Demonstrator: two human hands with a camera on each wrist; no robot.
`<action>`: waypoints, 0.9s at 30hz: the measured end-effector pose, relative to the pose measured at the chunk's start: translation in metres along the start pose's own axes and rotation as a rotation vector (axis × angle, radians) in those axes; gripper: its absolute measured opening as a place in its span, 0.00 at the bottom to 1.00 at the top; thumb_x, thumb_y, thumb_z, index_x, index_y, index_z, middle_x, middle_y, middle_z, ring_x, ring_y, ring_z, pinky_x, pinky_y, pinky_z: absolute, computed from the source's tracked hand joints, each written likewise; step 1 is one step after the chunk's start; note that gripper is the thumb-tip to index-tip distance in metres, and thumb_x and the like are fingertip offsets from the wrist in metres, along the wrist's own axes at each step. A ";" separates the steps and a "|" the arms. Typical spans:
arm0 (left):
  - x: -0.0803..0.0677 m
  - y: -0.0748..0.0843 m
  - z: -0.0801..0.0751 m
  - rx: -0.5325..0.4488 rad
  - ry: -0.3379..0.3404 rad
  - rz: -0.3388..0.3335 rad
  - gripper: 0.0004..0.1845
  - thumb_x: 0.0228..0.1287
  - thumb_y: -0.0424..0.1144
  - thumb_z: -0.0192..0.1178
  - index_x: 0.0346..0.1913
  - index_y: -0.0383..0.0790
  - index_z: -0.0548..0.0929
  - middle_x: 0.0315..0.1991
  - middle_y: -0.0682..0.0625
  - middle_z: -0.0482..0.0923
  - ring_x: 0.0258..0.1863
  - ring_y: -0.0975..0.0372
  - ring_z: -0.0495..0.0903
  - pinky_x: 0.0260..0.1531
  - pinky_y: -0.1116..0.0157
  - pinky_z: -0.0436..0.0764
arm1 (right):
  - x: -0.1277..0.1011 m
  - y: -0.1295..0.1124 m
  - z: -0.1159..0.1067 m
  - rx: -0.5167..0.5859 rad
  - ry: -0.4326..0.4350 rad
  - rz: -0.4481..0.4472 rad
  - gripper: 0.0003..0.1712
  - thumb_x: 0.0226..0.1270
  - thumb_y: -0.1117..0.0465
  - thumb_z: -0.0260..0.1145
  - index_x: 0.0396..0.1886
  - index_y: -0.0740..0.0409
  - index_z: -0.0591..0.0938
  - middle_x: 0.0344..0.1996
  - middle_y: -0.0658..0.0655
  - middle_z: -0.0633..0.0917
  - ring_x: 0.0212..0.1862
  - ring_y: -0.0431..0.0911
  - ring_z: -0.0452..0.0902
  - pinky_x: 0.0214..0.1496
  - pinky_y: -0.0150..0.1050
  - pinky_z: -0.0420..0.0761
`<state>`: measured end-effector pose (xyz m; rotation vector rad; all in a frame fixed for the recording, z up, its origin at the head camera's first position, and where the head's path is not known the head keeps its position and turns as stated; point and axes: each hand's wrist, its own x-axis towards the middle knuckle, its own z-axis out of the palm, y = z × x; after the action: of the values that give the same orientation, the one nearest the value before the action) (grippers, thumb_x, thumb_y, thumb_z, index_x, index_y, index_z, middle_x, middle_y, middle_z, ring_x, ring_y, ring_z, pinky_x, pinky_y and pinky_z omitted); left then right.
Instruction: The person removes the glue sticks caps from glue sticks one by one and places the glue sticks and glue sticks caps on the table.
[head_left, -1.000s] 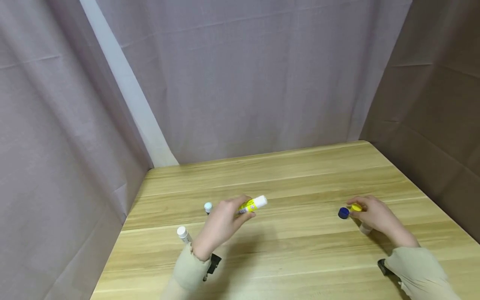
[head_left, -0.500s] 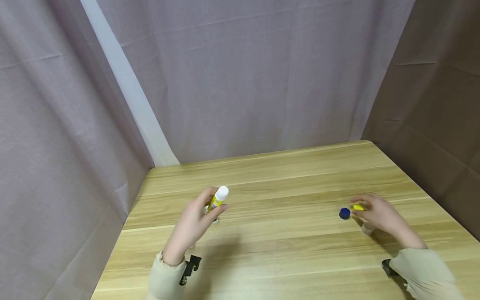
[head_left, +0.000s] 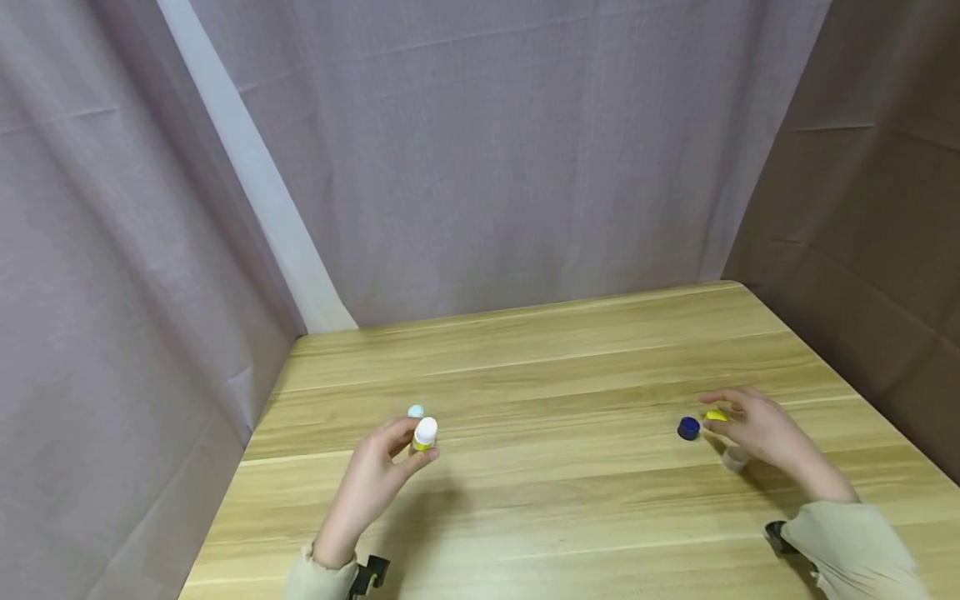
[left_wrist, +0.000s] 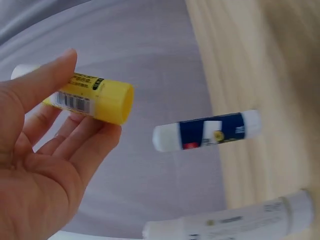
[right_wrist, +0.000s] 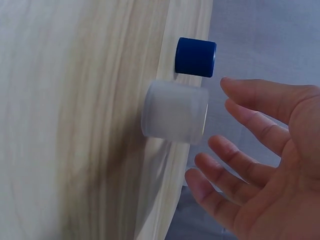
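My left hand (head_left: 405,446) pinches a yellow glue stick (head_left: 424,435) with a white cap, held upright just above the wooden table (head_left: 570,358). In the left wrist view the thumb and fingers of the left hand (left_wrist: 85,97) clasp the yellow glue stick (left_wrist: 95,98). Beside it stand a blue glue stick (left_wrist: 207,131) and a white glue stick (left_wrist: 235,222). My right hand (head_left: 738,417) hovers with fingers spread beside a blue cap (head_left: 687,428), a yellow cap (head_left: 716,414) and a translucent cap (head_left: 735,458). The right wrist view shows the right hand (right_wrist: 215,137) holding nothing, near the blue cap (right_wrist: 196,56) and the translucent cap (right_wrist: 175,112).
Grey curtains close off the table at the back and left, a brown one at the right. A glue stick with a pale blue cap (head_left: 416,412) stands just behind my left hand. Bare wood lies between the two hands.
My left hand carried the yellow glue stick from the table's middle to the left and lowered it upright beside the other sticks. The right hand stayed by the caps.
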<state>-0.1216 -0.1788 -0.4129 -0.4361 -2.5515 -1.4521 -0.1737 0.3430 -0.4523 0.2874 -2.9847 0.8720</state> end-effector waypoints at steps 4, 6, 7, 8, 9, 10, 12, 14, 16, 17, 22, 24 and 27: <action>-0.004 -0.010 0.005 -0.031 0.005 -0.026 0.15 0.58 0.30 0.73 0.48 0.37 0.86 0.49 0.45 0.86 0.53 0.51 0.84 0.54 0.55 0.80 | -0.001 0.000 -0.001 0.001 -0.002 0.007 0.25 0.70 0.55 0.69 0.59 0.66 0.79 0.59 0.80 0.72 0.56 0.77 0.71 0.51 0.70 0.73; -0.006 -0.014 0.008 -0.025 -0.002 -0.028 0.15 0.59 0.29 0.72 0.49 0.35 0.85 0.49 0.41 0.85 0.52 0.48 0.84 0.53 0.54 0.81 | -0.002 0.000 -0.001 0.000 -0.003 0.009 0.25 0.70 0.55 0.69 0.60 0.66 0.79 0.59 0.80 0.72 0.56 0.76 0.71 0.50 0.71 0.73; -0.008 -0.016 0.010 -0.019 -0.009 -0.034 0.15 0.60 0.29 0.71 0.50 0.35 0.84 0.49 0.40 0.85 0.52 0.48 0.84 0.53 0.54 0.81 | -0.003 -0.001 -0.001 -0.001 -0.004 0.010 0.25 0.70 0.55 0.69 0.60 0.66 0.79 0.59 0.80 0.72 0.56 0.76 0.71 0.50 0.71 0.73; -0.009 -0.017 0.011 -0.016 -0.017 -0.041 0.15 0.61 0.30 0.70 0.50 0.35 0.83 0.49 0.40 0.85 0.52 0.47 0.84 0.53 0.54 0.81 | -0.003 -0.001 -0.001 -0.001 -0.004 0.010 0.25 0.70 0.55 0.69 0.60 0.66 0.79 0.59 0.80 0.72 0.56 0.76 0.71 0.50 0.71 0.73; -0.010 -0.019 0.012 -0.009 -0.025 -0.045 0.15 0.62 0.30 0.69 0.52 0.34 0.83 0.50 0.38 0.85 0.52 0.47 0.84 0.53 0.54 0.81 | -0.004 -0.002 -0.001 -0.001 -0.004 0.007 0.25 0.70 0.55 0.69 0.60 0.66 0.79 0.59 0.80 0.72 0.55 0.76 0.71 0.50 0.71 0.73; -0.012 -0.021 0.014 0.002 -0.033 -0.052 0.16 0.63 0.30 0.69 0.53 0.34 0.82 0.51 0.38 0.84 0.53 0.46 0.83 0.54 0.54 0.81 | -0.004 -0.002 0.000 -0.001 -0.004 0.005 0.25 0.70 0.55 0.69 0.60 0.66 0.79 0.59 0.80 0.72 0.55 0.76 0.71 0.50 0.71 0.73; -0.014 -0.024 0.016 0.013 -0.046 -0.060 0.16 0.65 0.31 0.67 0.54 0.33 0.80 0.52 0.36 0.83 0.54 0.45 0.83 0.54 0.53 0.81 | -0.005 -0.002 0.001 -0.002 -0.002 0.000 0.24 0.71 0.56 0.68 0.59 0.66 0.79 0.59 0.80 0.72 0.55 0.76 0.71 0.50 0.71 0.73; -0.016 -0.027 0.018 0.011 -0.046 -0.058 0.16 0.65 0.31 0.67 0.54 0.33 0.80 0.52 0.35 0.83 0.54 0.44 0.82 0.54 0.52 0.81 | -0.006 -0.003 0.001 0.003 -0.003 -0.005 0.24 0.71 0.56 0.68 0.59 0.67 0.79 0.59 0.79 0.72 0.55 0.77 0.71 0.50 0.70 0.73; -0.017 -0.031 0.020 0.018 -0.046 -0.051 0.15 0.65 0.31 0.67 0.53 0.33 0.79 0.51 0.35 0.83 0.53 0.45 0.83 0.52 0.52 0.82 | -0.007 -0.003 0.002 0.009 -0.003 -0.006 0.23 0.72 0.57 0.67 0.60 0.67 0.79 0.59 0.79 0.72 0.55 0.77 0.71 0.51 0.70 0.73; -0.017 -0.032 0.021 0.015 -0.048 -0.047 0.15 0.65 0.31 0.67 0.53 0.33 0.79 0.50 0.35 0.83 0.52 0.45 0.83 0.52 0.52 0.82 | -0.007 -0.003 0.003 0.012 -0.004 -0.007 0.23 0.72 0.57 0.67 0.60 0.67 0.79 0.59 0.78 0.72 0.56 0.77 0.71 0.51 0.70 0.73; -0.019 -0.039 0.027 0.022 -0.072 -0.060 0.13 0.64 0.31 0.68 0.49 0.34 0.79 0.47 0.38 0.84 0.52 0.44 0.83 0.51 0.53 0.82 | -0.009 -0.003 0.004 0.014 0.001 -0.015 0.22 0.72 0.58 0.67 0.59 0.66 0.80 0.59 0.78 0.73 0.55 0.77 0.71 0.51 0.70 0.73; -0.019 -0.040 0.028 0.038 -0.078 -0.068 0.13 0.64 0.32 0.68 0.49 0.35 0.79 0.47 0.39 0.84 0.52 0.43 0.83 0.50 0.53 0.83 | -0.009 -0.003 0.004 0.013 0.002 -0.017 0.21 0.72 0.58 0.67 0.59 0.66 0.80 0.59 0.78 0.73 0.55 0.77 0.72 0.51 0.70 0.73; -0.021 -0.042 0.028 0.063 -0.075 -0.068 0.14 0.63 0.32 0.70 0.48 0.35 0.80 0.45 0.40 0.84 0.50 0.44 0.84 0.49 0.53 0.84 | -0.009 -0.004 0.005 0.007 0.006 -0.021 0.21 0.71 0.59 0.67 0.58 0.66 0.80 0.58 0.78 0.74 0.55 0.77 0.72 0.51 0.70 0.73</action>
<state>-0.1161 -0.1783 -0.4668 -0.4054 -2.6878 -1.3988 -0.1641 0.3387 -0.4551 0.3151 -2.9681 0.8801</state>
